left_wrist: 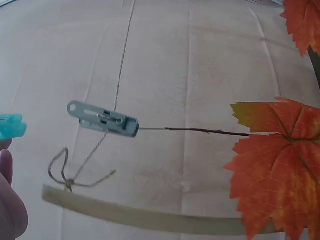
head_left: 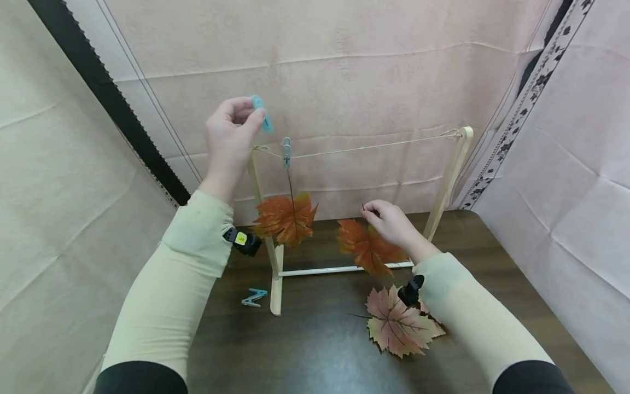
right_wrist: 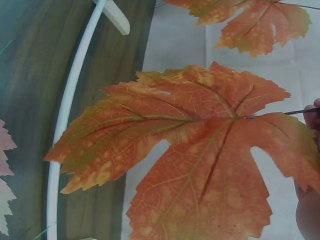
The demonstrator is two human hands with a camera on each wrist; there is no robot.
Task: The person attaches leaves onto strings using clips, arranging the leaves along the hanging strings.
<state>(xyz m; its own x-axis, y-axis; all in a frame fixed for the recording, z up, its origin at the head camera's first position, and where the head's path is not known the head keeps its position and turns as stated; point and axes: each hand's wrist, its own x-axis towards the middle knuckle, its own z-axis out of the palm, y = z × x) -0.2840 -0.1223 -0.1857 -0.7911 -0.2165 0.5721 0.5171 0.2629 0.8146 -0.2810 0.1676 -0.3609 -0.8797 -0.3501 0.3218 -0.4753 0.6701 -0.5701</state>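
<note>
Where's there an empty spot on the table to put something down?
Try the front middle of the table, between the clothespin lying at left and the pinkish leaves at right. It's crowded by those leaves: they overlap, partly hidden behind the right sleeve.

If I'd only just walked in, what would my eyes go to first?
Probably the orange leaf hanging by its stem from a grey-blue clip, toward the left end of the string. Next comes a second orange leaf, below the string, its stem pinched in the right hand. The bright blue clip in the raised left hand stands out too, against the pale cloth behind.
</note>
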